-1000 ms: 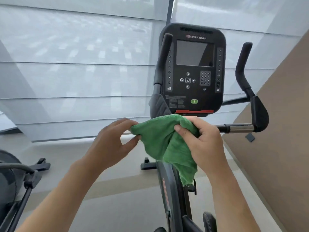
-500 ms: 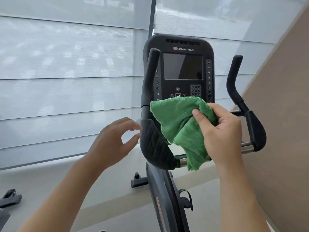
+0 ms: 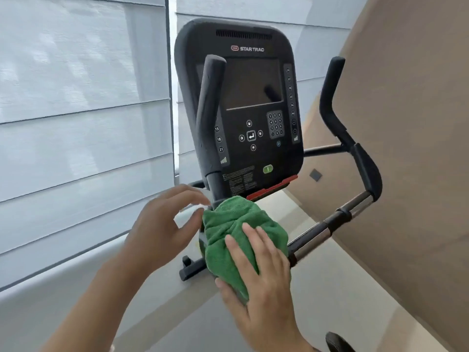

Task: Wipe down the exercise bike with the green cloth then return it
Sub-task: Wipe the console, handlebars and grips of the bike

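The black exercise bike's console [image 3: 243, 105] faces me, with a dark screen and keypad. Its left handlebar [image 3: 209, 118] rises in front of the console; the right handlebar [image 3: 332, 107] curves up at the right. The green cloth [image 3: 228, 232] is draped over the padded left elbow rest at the base of the left handlebar. My right hand [image 3: 261, 283] lies flat on the cloth and wraps it around the pad, which is hidden beneath. My left hand [image 3: 165, 224] hovers just left of the cloth, fingers spread, holding nothing.
A chrome and black crossbar [image 3: 330, 227] runs from the cloth up to the right grip. Grey window blinds [image 3: 76, 123] fill the left side. A tan wall [image 3: 411, 174] stands close on the right. The bike's front foot [image 3: 189, 270] rests on the pale floor below.
My right hand has carried the cloth down from in front of the console onto the left elbow pad. My left hand let go of the cloth a second ago and stays open beside it.
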The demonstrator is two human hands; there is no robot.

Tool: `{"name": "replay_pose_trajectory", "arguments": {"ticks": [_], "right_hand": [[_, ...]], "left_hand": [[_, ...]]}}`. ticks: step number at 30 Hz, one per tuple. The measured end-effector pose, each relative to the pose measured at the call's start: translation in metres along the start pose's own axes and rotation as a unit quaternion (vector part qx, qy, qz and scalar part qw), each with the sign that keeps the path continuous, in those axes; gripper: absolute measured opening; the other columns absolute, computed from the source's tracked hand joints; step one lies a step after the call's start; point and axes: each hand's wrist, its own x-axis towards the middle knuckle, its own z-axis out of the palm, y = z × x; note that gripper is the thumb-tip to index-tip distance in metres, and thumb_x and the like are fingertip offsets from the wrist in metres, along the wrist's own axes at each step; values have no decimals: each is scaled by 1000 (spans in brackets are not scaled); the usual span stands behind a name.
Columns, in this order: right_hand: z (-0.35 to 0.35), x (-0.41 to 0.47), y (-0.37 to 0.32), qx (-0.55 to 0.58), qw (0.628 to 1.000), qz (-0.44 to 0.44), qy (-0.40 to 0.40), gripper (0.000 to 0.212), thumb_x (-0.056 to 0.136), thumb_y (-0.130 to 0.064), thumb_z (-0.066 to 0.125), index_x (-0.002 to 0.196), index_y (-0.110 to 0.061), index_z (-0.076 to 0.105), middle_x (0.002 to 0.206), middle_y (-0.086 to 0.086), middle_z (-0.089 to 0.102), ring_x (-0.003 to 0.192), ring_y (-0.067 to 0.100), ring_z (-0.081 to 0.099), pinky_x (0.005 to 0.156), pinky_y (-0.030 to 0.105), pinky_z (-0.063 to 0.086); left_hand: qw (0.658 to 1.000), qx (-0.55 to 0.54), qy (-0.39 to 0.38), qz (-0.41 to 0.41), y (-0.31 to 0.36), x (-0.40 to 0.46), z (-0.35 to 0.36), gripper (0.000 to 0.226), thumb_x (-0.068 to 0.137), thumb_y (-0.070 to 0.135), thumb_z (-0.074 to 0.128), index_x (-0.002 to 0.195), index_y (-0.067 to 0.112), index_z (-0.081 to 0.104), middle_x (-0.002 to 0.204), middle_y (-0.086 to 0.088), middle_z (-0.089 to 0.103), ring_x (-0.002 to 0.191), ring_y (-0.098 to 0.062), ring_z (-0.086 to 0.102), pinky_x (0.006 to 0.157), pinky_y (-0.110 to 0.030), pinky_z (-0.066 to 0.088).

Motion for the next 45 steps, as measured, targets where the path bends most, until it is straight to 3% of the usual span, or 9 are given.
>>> {"name": "replay_pose_trajectory", "arguments": {"ticks": [3,9,14,19,29,34,37,42,45], "right_hand": [[6,3,-10,-58,997,41,-12,62,110,-57,38,166,-32,30,176,0,20,161,31,21,127,44,18],[7,58,-16,-95,989,101,-42,62,113,-50,30,169,-24,20,174,4,25,157,27,33,121,51,37],[11,135,-20,-65,983,162,-48,58,109,-47,34,159,-19,34,139,1,59,114,25,63,89,45,55],[16,163,-20,-63,984,163,-30,53,111,-45,37,157,-19,33,124,4,61,99,27,67,73,40,52],[-13,19,14,-7,999,45,9,50,103,-27,56,153,-26,55,155,-3,51,120,21,50,101,43,50],[-3,-57,18,55,995,71,33,42,97,-19,65,138,-25,68,144,2,52,122,22,48,103,43,49],[1,-46,13,38,995,85,38,35,99,-24,66,134,-25,67,137,6,54,123,27,49,100,47,49],[2,28,-4,-37,995,89,6,50,110,-40,44,154,-17,51,156,10,48,144,33,44,120,50,36],[2,74,-13,-68,989,121,-46,55,107,-48,35,152,-19,44,151,8,50,131,31,52,106,50,48]], "left_hand": [[999,-37,-29,17,-7,11,5,17,96,14,64,107,24,74,112,14,71,109,-14,69,92,-35,56],[991,-133,-18,-10,-21,13,-1,29,96,-3,66,108,22,75,110,10,75,107,-21,71,95,-31,54],[994,-103,5,-46,-22,7,-17,33,95,-3,66,104,28,75,108,13,75,105,-15,71,87,-13,50],[994,-93,27,-57,-2,7,-15,35,94,-5,62,101,26,75,104,9,76,103,-16,72,76,-5,46],[994,-90,65,-8,27,13,7,41,89,-17,58,98,18,76,95,7,77,97,-13,74,89,-14,52],[996,-88,29,-15,28,8,22,36,93,-9,62,99,23,76,99,8,76,98,-19,71,91,-26,55],[996,-81,18,-20,25,2,24,34,94,-8,63,100,22,76,104,8,74,100,-21,69,88,-27,54],[996,-73,35,-43,18,-10,13,35,95,-7,62,102,24,76,106,7,74,101,-21,70,90,-18,53],[995,-65,47,-59,19,-19,8,35,94,-7,62,101,25,75,104,9,74,100,-16,71,88,-10,50]]}}
